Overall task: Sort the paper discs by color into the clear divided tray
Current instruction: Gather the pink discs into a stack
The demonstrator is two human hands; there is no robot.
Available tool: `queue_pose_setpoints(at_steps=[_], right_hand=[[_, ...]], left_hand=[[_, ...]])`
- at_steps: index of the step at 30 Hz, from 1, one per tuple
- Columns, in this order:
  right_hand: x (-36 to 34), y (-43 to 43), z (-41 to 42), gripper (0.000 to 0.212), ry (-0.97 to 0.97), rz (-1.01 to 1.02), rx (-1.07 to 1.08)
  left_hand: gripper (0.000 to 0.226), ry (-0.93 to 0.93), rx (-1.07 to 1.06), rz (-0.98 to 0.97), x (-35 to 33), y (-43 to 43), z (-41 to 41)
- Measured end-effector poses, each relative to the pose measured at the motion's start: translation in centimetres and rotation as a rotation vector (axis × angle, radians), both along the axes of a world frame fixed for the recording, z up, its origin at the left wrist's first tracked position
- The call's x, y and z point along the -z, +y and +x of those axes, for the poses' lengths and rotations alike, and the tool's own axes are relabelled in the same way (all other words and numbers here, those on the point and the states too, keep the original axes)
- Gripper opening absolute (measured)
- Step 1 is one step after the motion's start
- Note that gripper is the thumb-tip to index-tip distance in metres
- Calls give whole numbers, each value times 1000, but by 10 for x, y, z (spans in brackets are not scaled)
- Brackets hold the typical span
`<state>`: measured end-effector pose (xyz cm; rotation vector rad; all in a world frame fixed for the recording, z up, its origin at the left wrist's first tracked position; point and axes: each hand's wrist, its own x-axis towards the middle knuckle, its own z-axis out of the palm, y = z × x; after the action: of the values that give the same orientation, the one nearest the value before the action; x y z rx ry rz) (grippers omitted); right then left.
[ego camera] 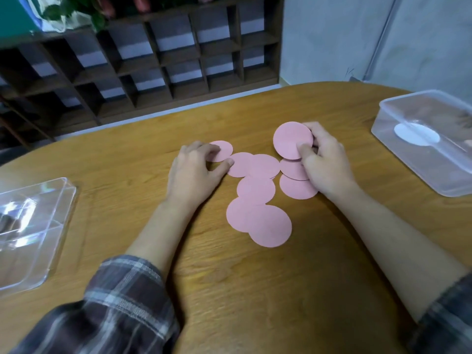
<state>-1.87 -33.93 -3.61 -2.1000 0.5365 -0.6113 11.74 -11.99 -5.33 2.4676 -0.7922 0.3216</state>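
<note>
At the left edge of the worktop (332,106) sits the clear divided tray (33,233); its compartments look bare, though glare and blur make that hard to be sure of. Right of it, the left hand (194,172) rests on the wood with its fingers (213,149) curled narrow, the tips pressing the far-left pink disc (222,150) flat rather than lifting it. The rest of the pink discs (258,198) lie in a loose, overlapping scatter in the middle, between the two hands, running from there toward the near edge. The right hand (324,162) pinches one raised disc (291,139) by its rim, thumb on the face, the disc tilted up off the pile.

These discs look thin, light and slightly flexible, so they should slide and cling flat to the wood. I would judge the best hold to be at an edge: slide a disc over a neighbour or press one side so the rim lifts, then pinch lightly to avoid creasing.

Far right stands a clear plastic box (424,141) holding a white disc (416,134), apparently one or a few stacked.
</note>
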Motion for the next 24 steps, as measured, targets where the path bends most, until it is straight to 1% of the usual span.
queue_pose_setpoints(at_steps=[3, 7, 10, 13, 18, 20, 24], right_hand=[[0, 1, 0, 31, -5, 19, -6], [-1, 2, -1, 31, -6, 31, -6], [-3, 3, -2, 30, -7, 16, -6], [-3, 6, -3, 30, -13, -20, -21], [2, 8, -3, 33, -9, -88, -78], [3, 8, -2, 36, -17, -98, -85], [3, 8, -2, 39, -33, -118, -97]], left_hand=[[45, -17, -27, 30, -2, 4, -10], [31, -12, -27, 28, -2, 15, -20], [32, 76, -4, 35, -2, 26, -28], [35, 129, 23, -13, -3, 35, -32], [27, 47, 11, -9, -7, 35, -36], [32, 4, 19, -56, -8, 35, -37], [29, -84, 23, -155, -10, 32, -40]])
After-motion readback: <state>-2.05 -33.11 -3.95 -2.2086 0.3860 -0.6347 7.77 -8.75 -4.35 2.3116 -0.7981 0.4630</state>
